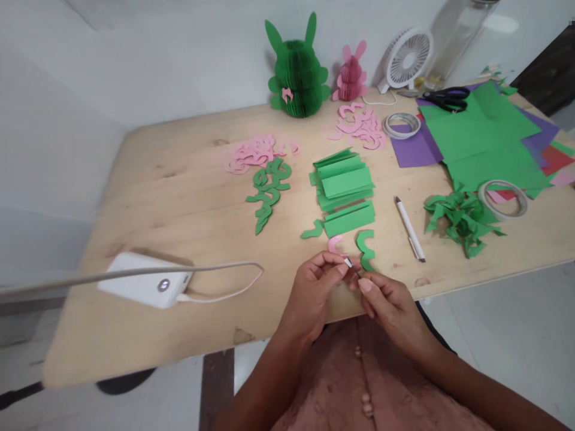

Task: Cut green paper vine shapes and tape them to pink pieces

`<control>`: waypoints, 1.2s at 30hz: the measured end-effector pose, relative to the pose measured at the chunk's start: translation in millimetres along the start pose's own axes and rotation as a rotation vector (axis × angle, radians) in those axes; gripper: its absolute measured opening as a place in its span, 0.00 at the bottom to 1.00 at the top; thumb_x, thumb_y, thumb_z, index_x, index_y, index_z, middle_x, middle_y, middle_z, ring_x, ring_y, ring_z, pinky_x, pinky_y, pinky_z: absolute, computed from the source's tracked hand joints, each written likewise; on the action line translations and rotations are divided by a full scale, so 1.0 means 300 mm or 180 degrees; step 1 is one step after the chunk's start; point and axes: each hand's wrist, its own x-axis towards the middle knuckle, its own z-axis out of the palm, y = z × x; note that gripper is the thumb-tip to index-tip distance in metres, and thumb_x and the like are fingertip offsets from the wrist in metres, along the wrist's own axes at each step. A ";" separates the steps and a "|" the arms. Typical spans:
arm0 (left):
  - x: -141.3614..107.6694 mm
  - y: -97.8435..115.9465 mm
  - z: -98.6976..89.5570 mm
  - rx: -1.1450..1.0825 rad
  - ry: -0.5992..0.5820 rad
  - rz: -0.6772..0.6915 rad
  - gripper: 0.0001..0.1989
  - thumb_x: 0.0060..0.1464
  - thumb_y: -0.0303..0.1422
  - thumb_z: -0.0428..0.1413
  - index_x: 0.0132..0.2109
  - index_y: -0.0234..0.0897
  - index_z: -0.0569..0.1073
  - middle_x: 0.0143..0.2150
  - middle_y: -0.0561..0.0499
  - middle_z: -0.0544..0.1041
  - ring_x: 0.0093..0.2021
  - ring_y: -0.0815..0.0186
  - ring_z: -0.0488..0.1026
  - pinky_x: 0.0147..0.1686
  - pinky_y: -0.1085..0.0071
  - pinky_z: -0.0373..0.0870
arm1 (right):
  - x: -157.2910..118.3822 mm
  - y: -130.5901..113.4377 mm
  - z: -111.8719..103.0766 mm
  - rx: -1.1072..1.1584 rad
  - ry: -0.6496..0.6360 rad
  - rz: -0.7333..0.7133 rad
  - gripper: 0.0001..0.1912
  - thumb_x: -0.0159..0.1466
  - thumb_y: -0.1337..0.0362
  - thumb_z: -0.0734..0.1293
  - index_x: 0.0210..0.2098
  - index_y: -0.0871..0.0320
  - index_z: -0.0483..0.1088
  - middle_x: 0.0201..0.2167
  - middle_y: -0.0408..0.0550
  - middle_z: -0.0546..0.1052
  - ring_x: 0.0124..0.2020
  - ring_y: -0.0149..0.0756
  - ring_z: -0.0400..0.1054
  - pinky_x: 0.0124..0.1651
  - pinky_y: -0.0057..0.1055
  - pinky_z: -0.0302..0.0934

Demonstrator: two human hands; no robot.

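Close to the table's front edge, my left hand [317,284] pinches a small white strip [348,262] between thumb and fingertips. My right hand [389,302] is closed beside it, thumb pressed to fingers at a thin dark piece [358,275]; whether that joins the white strip I cannot tell. Just past my fingertips lie a curved pink paper cutout [335,243] and a wavy green paper cutout [366,248]. Beyond them are folded green paper strips [345,182], with a small green scrap [313,230] at their left.
Piles of pink [254,154] and green cutouts [269,191] lie left. A pen [409,230], green scraps [467,221], tape rolls [402,126], coloured sheets [489,143] and scissors [447,97] lie right. Paper rabbits [299,81] and a fan [408,58] stand behind; a power bank [141,278] sits left.
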 end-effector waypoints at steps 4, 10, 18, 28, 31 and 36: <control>-0.001 0.000 -0.002 0.0035 0.0039 0.0014 0.06 0.46 0.28 0.62 0.30 0.33 0.71 0.33 0.50 0.79 0.27 0.73 0.71 0.38 0.71 0.69 | 0.001 -0.002 -0.001 -0.0055 -0.0009 -0.0103 0.21 0.65 0.49 0.59 0.23 0.57 0.63 0.15 0.37 0.58 0.18 0.27 0.50 0.21 0.25 0.47; -0.002 0.004 0.001 0.0012 0.0058 0.0012 0.06 0.45 0.28 0.63 0.30 0.33 0.72 0.31 0.50 0.79 0.29 0.71 0.72 0.36 0.71 0.70 | 0.000 -0.004 -0.005 -0.0174 0.0066 -0.0253 0.20 0.65 0.51 0.60 0.21 0.56 0.62 0.16 0.38 0.57 0.18 0.27 0.50 0.21 0.25 0.48; -0.008 0.010 0.008 -0.0005 0.0101 -0.0032 0.06 0.45 0.28 0.63 0.30 0.33 0.72 0.31 0.49 0.79 0.33 0.68 0.75 0.38 0.71 0.70 | -0.004 -0.010 -0.011 -0.0364 0.0068 -0.0335 0.19 0.64 0.50 0.61 0.25 0.56 0.68 0.15 0.38 0.59 0.17 0.28 0.51 0.22 0.26 0.52; -0.013 0.011 0.008 0.0014 0.0072 -0.0094 0.06 0.44 0.28 0.63 0.29 0.33 0.73 0.31 0.49 0.80 0.33 0.68 0.75 0.39 0.72 0.70 | -0.008 0.008 -0.011 -0.0452 0.0047 -0.0383 0.16 0.65 0.55 0.61 0.39 0.57 0.76 0.29 0.45 0.76 0.31 0.35 0.69 0.36 0.29 0.64; -0.015 0.013 0.011 0.0014 0.0077 -0.0120 0.06 0.44 0.28 0.63 0.29 0.33 0.73 0.31 0.49 0.80 0.32 0.69 0.75 0.38 0.72 0.70 | -0.010 0.010 -0.010 -0.0420 0.0066 -0.0390 0.16 0.66 0.55 0.61 0.40 0.57 0.76 0.33 0.47 0.78 0.34 0.36 0.71 0.40 0.31 0.66; -0.016 0.017 0.017 0.0036 0.0139 -0.0165 0.07 0.43 0.28 0.64 0.29 0.33 0.73 0.31 0.49 0.80 0.32 0.68 0.75 0.38 0.72 0.70 | -0.011 0.009 -0.009 -0.0364 0.0049 -0.0386 0.15 0.66 0.56 0.61 0.40 0.57 0.76 0.35 0.48 0.79 0.37 0.38 0.72 0.44 0.33 0.66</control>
